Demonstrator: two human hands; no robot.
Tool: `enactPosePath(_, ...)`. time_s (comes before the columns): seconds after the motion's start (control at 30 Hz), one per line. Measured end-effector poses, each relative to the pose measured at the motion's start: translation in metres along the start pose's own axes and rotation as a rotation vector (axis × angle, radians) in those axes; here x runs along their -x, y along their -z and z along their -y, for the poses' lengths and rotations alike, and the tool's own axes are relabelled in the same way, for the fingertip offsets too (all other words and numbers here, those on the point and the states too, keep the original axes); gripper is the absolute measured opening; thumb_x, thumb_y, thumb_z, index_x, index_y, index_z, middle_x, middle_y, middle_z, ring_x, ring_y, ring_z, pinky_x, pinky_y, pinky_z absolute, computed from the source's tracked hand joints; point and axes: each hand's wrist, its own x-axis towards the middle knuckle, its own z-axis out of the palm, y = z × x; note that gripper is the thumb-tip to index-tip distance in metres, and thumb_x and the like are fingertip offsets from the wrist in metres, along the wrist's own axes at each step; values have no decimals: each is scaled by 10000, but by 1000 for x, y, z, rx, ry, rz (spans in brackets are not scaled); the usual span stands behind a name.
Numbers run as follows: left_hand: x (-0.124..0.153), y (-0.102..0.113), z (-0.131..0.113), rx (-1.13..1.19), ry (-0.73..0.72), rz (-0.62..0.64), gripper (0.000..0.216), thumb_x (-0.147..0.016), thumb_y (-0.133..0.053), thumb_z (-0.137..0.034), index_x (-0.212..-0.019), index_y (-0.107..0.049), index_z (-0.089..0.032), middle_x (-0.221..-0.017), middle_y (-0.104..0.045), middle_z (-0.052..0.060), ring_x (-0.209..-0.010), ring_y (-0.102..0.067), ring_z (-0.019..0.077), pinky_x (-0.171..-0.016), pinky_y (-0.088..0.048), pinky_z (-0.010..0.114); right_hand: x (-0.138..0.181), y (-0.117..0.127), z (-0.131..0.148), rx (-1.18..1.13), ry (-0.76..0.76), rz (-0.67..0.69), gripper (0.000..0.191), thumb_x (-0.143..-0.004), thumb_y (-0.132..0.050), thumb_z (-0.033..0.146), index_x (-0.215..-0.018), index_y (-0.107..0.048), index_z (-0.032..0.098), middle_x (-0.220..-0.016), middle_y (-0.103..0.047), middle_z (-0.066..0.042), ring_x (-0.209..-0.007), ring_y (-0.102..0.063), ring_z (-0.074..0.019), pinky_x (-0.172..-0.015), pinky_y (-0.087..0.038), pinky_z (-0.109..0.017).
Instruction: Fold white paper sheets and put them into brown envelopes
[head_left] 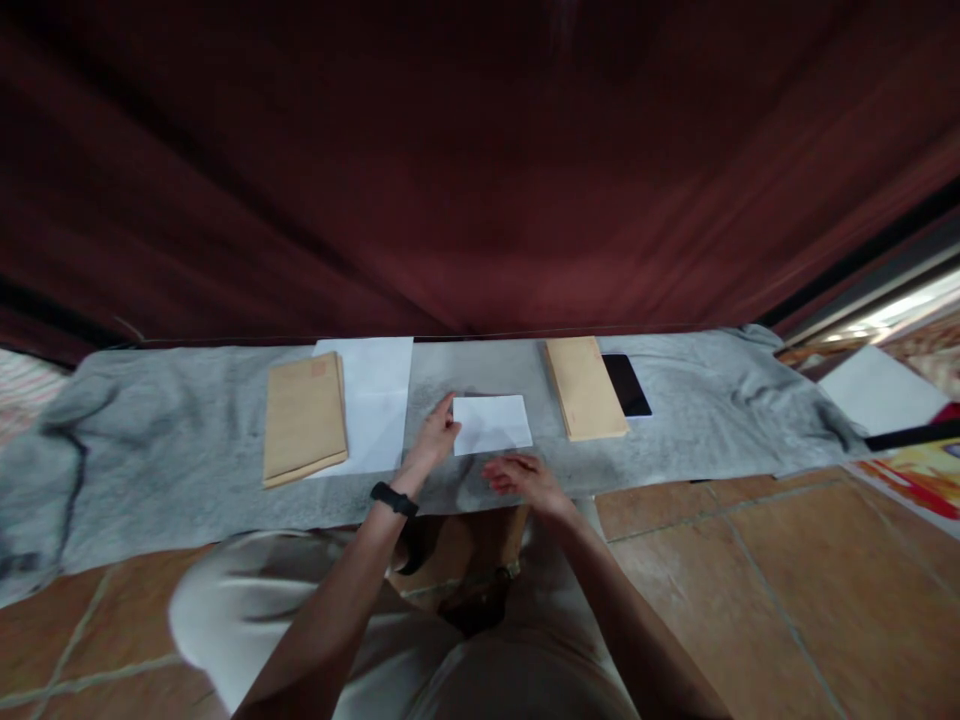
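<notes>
A small folded white paper [493, 424] lies on a grey cloth [187, 450] in front of me. My left hand [435, 438], with a black band on the wrist, touches the paper's left edge with fingers stretched out. My right hand [525, 478] rests flat on the cloth just below the paper, fingers extended, holding nothing. A stack of brown envelopes [304, 418] lies to the left, partly over a white sheet [375, 400]. Another brown envelope stack [585, 387] lies to the right.
A black phone [627, 385] lies beside the right envelope stack. A dark red curtain [480, 170] hangs behind the cloth. Terracotta floor tiles [750, 570] spread to the right, with white paper [877, 390] and colourful printed material [915, 475] at the far right.
</notes>
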Motion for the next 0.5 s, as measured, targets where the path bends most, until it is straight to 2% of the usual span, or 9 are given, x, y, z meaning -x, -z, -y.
enactPosePath(0.13, 3, -3, 4, -120, -20, 55, 644, -722, -593, -104, -1363, -616, -164, -588, -574, -55, -566, -545, 164, -629, -463, 280, -8, 6, 9, 513, 396, -182, 336, -994, -469, 347, -1173, -735, 248, -1193, -751, -60, -1093, -707, -231, -983, -572, -398)
enactPosePath(0.23, 11, -8, 6, -211, 5, 14, 644, -775, -579, -111, -1417, -563, -164, -667, -624, -29, -623, -587, 172, -676, -497, 288, -22, 11, 11, 877, 598, -261, 406, -1009, -435, 230, -1358, -642, 230, -1401, -644, -75, -1306, -593, -216, -1132, -477, -401)
enactPosePath(0.37, 23, -12, 6, -282, 21, -35, 629, -838, -554, -112, -1463, -499, -151, -853, -706, 29, -772, -664, 188, -804, -550, 323, -37, 15, 3, 1167, 670, -214, 431, -1034, -446, 248, -1443, -565, 184, -1513, -544, -99, -1436, -462, -233, -1222, -358, -459)
enactPosePath(0.5, 32, -17, 2, -416, -49, -101, 580, -888, -520, -117, -1467, -487, -123, -1097, -716, 122, -985, -692, 250, -926, -564, 406, -40, 15, -3, 1262, 641, -218, 449, -1052, -437, 305, -1469, -536, 172, -1555, -493, -108, -1471, -411, -247, -1238, -310, -481)
